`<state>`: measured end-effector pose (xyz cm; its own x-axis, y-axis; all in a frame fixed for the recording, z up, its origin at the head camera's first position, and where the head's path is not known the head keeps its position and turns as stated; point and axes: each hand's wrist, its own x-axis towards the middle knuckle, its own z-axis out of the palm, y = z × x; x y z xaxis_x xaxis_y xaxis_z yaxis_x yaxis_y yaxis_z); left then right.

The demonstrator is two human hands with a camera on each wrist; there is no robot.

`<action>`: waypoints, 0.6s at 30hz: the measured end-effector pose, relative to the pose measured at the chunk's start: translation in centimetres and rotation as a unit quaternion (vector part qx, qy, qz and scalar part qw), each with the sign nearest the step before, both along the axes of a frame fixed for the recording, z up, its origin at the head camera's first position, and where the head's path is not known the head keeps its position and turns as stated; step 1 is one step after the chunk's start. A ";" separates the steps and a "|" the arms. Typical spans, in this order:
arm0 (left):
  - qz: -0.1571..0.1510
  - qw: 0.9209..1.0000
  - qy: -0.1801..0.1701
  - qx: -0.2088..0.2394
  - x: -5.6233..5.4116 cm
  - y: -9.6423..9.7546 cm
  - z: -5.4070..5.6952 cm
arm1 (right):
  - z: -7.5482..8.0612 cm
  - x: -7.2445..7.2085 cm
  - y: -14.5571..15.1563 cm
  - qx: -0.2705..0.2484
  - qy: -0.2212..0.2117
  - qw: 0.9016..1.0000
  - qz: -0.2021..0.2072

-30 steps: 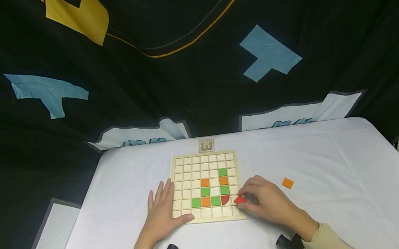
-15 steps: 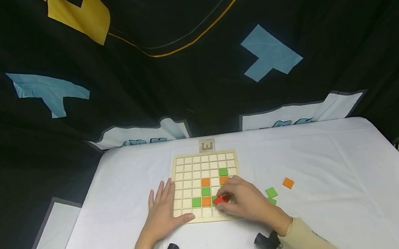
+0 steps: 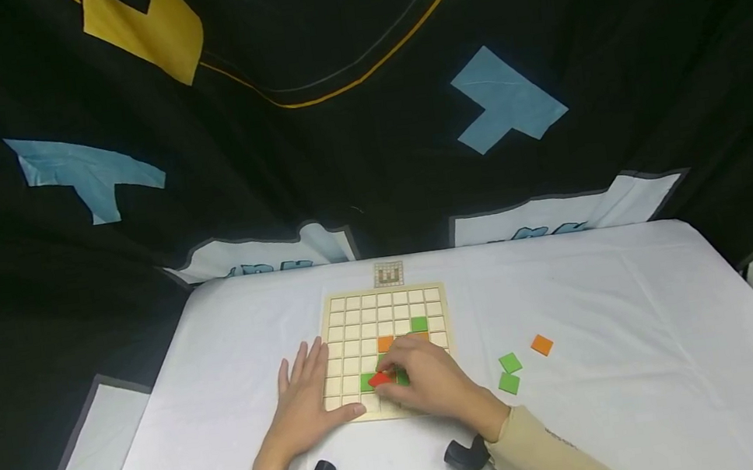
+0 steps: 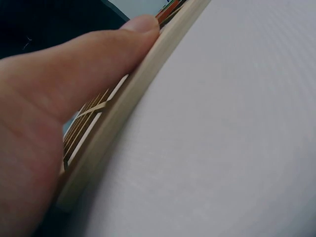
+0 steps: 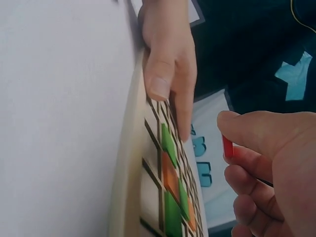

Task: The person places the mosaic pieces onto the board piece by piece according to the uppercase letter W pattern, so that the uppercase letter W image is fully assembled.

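Observation:
A square wooden grid board (image 3: 351, 306) lies on the white table, with green and orange square tiles set in some of its cells. Over the lower middle of the board, my right hand (image 3: 433, 381) pinches a small red tile (image 3: 378, 380) between thumb and forefinger. In the right wrist view the red tile (image 5: 227, 147) shows edge-on, held apart from the board's face. My left hand (image 3: 305, 416) rests at the board's left edge, fingers straight, thumb over the lower left corner. The left wrist view has that thumb (image 4: 98, 64) lying across the wooden rim (image 4: 123, 98). My right hand hides several cells.
Right of the board lie a green tile (image 3: 510, 363), a second green tile (image 3: 509, 383) and an orange tile (image 3: 541, 345). A small printed grid pattern (image 3: 388, 273) sits just beyond the board's far edge. A black curtain (image 3: 355, 175) hangs behind the table.
My right hand has carried the red tile leftward from the board's right edge to its lower middle, uncovering two green tiles on the table. My left hand has stayed in place.

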<state>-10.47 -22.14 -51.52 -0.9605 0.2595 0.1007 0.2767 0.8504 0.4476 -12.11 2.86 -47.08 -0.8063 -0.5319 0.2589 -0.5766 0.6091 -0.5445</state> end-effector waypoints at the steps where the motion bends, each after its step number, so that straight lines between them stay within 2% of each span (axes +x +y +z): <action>1: -0.001 1.000 0.001 0.000 0.0 0.0 0.0 | 0.0 -0.1 -0.2 0.003 0.000 1.000 0.001; 9: -0.006 1.000 0.010 0.003 -0.1 -0.1 -0.2 | -0.8 -0.7 -2.1 0.013 0.021 1.000 0.007; 18: -0.008 1.000 0.011 0.000 -0.1 -0.1 -0.2 | -1.0 -1.0 -4.1 0.036 0.006 0.999 0.003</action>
<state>-10.54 -22.20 -51.69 -0.9541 0.2741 0.1206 0.2988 0.8464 0.4409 -13.12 -1.19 -48.06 -0.8003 -0.5540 0.2293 -0.5863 0.6431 -0.4927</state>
